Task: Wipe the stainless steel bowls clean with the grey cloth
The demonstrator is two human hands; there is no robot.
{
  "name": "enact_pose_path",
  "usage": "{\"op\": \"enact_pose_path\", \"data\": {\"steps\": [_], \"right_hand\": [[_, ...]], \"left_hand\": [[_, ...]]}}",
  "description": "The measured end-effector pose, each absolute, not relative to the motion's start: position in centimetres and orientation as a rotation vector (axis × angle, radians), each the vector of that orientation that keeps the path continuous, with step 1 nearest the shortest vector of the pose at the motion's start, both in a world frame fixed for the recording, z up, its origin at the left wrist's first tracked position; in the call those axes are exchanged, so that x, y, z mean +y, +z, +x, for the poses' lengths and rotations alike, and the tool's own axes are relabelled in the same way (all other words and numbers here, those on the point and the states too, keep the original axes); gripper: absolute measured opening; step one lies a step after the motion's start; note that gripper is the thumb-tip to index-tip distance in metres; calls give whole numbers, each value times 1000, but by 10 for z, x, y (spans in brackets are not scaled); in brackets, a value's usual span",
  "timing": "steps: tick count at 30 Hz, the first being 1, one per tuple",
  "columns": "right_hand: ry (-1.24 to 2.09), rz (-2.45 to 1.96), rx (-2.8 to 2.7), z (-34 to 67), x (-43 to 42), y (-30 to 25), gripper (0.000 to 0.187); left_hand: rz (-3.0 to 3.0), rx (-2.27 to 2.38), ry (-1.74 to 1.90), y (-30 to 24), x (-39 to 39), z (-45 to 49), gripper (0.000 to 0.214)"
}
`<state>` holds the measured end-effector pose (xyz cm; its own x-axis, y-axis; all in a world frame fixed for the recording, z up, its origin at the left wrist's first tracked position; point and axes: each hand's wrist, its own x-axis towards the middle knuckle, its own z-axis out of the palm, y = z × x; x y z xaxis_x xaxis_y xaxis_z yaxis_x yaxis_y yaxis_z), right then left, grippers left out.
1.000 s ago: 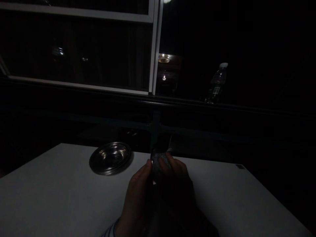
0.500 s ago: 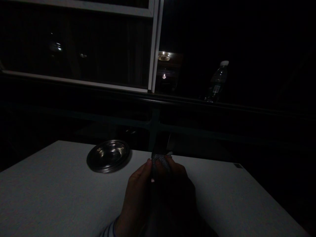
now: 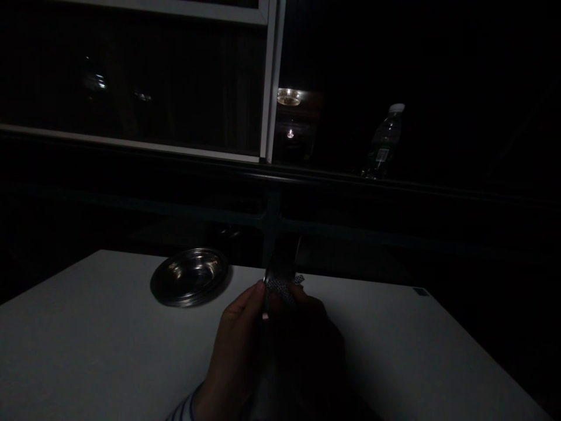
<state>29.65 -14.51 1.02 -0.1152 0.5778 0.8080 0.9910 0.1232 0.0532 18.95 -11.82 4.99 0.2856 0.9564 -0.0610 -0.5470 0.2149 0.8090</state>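
Low over the white table (image 3: pixel 114 327), my two hands are close together. My left hand (image 3: pixel 236 339) is closed, its thumb and fingers along the left side of a dark, smooth object (image 3: pixel 280 266) with a thin shiny edge. Its kind is too dark to make out. My right hand (image 3: pixel 307 333), mostly in shadow, presses a black-and-white checked cloth (image 3: pixel 280 288) against that object, with fingers bent over the fabric. A corner of the cloth sticks out at the right. The lower part of the object is hidden by the hands and darkness.
Shallow stainless steel dishes (image 3: pixel 188 280), apparently stacked, stand at the table's far left edge. A clear plastic bottle (image 3: pixel 385 143) with a white cap stands on the ledge behind. A white-framed window (image 3: pixel 265 88) rises beyond. A small dark label (image 3: pixel 421 291) marks the far right corner.
The checked cloth has slid lower on the dark object, leaving more of its upper part bare. Both hands stay together. The whole view has shifted slightly.
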Motion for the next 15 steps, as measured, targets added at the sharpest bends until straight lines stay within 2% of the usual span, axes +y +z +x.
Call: {"op": "enact_pose_path", "data": {"steps": [15], "right_hand": [[-812,-1582,-1717,297,-148,23,31]], "left_hand": [[808,536,1028,47,-122,190,26]]}}
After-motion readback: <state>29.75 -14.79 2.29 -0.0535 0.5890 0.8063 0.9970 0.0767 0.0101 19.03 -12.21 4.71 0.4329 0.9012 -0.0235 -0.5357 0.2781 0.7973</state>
